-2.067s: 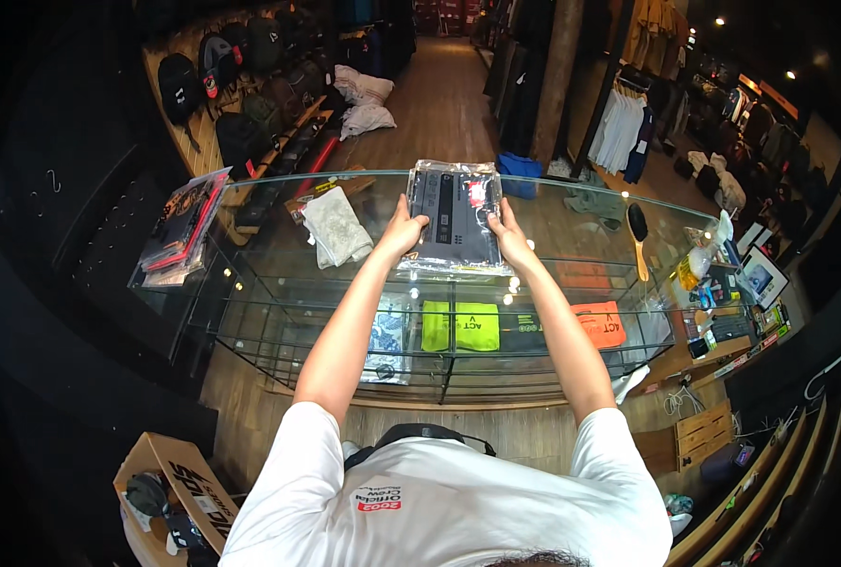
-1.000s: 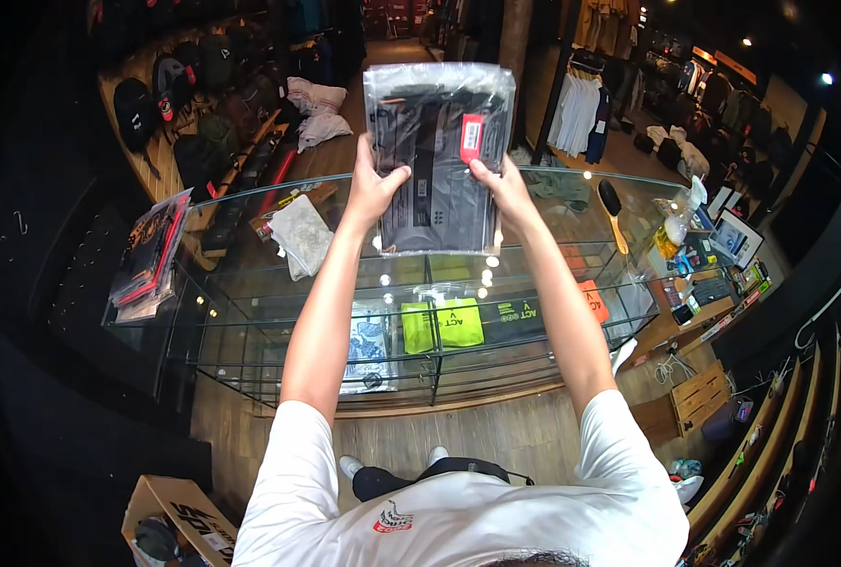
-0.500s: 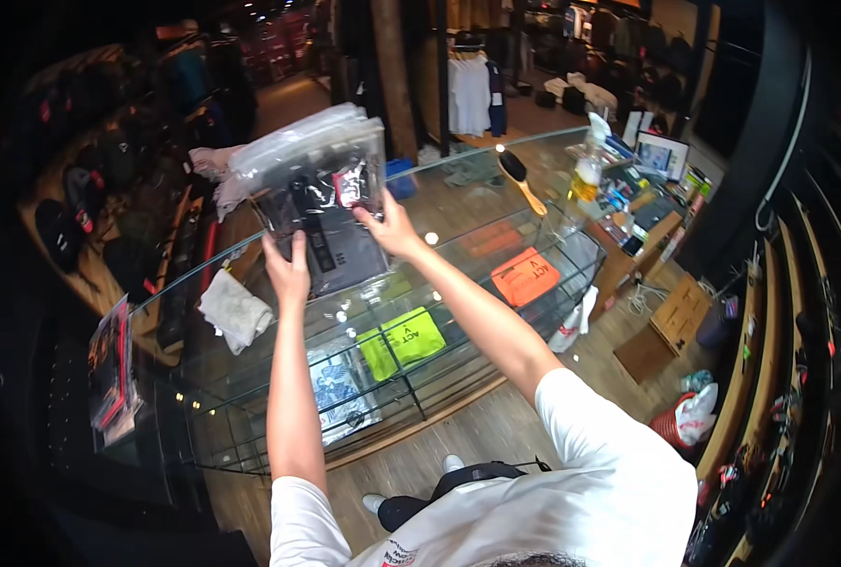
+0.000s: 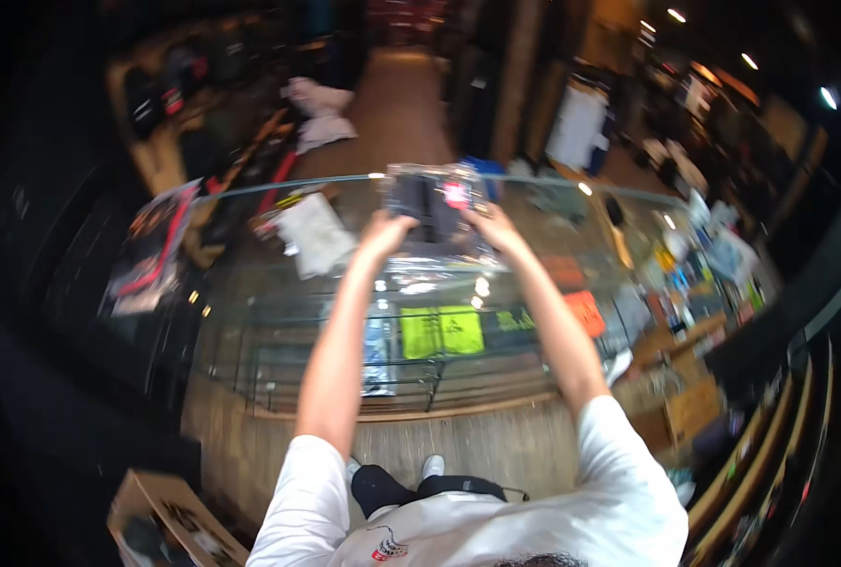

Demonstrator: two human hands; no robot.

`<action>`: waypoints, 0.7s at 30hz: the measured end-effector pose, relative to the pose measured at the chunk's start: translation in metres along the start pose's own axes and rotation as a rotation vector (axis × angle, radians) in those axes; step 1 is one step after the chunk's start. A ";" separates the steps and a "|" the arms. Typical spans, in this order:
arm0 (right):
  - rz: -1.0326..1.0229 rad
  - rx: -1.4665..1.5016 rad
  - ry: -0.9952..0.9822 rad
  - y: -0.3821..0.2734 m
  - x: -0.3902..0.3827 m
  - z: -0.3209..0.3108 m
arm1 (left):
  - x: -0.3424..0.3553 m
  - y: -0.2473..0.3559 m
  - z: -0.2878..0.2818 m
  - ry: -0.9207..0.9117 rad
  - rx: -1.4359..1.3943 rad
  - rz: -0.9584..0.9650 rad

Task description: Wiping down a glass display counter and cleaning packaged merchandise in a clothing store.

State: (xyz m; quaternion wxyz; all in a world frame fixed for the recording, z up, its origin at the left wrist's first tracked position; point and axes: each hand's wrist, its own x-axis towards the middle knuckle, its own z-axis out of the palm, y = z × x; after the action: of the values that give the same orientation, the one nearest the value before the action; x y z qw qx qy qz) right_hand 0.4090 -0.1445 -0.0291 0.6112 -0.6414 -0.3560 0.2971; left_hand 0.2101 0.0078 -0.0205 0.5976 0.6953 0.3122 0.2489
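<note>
Out over the glass counter [image 4: 279, 369], a dark folded garment in clear plastic [image 4: 435, 210] is between my two hands near the far edge. A pink-red label shows on its upper right. My left hand [image 4: 385, 234] grips its left side, the thumb lying on the plastic. On the opposite side my right hand [image 4: 496, 230] is closed on the edge in the same way. The fingers beneath the package are hidden. A crumpled white cloth [image 4: 315, 236] lies on the glass left of my left hand.
Bright yellow-green packets [image 4: 442, 331] and an orange packet [image 4: 586, 313] lie inside the counter. A brush [image 4: 617, 230] and a cluttered pile of small goods stand at the right end. Plastic-wrapped goods [image 4: 151, 255] are at the left end. An open cardboard box [image 4: 180, 520] sits lower left.
My view has turned left. The wrapped garment has come down from a raised, tilted hold to lie flatter, close to the glass. Both hands have stayed on it.
</note>
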 end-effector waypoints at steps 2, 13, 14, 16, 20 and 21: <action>-0.140 -0.067 -0.146 -0.021 0.015 0.023 | -0.003 -0.012 -0.033 0.116 0.001 0.190; -0.110 -0.727 0.130 0.001 0.016 -0.065 | -0.166 -0.005 -0.196 0.182 0.182 0.390; -0.040 -1.112 0.195 -0.016 0.017 -0.054 | -0.177 -0.019 -0.227 0.271 0.215 0.339; -0.061 -1.619 0.480 -0.065 -0.019 0.000 | -0.201 -0.035 -0.274 0.404 0.221 0.269; -0.674 -1.070 0.122 -0.121 -0.027 0.111 | -0.214 -0.037 -0.338 0.679 0.307 0.293; -0.651 -0.944 0.036 -0.118 -0.025 0.149 | -0.209 -0.037 -0.353 0.760 0.299 0.360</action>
State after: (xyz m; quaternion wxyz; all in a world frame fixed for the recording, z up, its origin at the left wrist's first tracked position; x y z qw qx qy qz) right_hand 0.2622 -0.0798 0.0756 0.3242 -0.7072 -0.6189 -0.1084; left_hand -0.1909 0.0964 0.0056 0.2803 0.6765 0.4164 0.5389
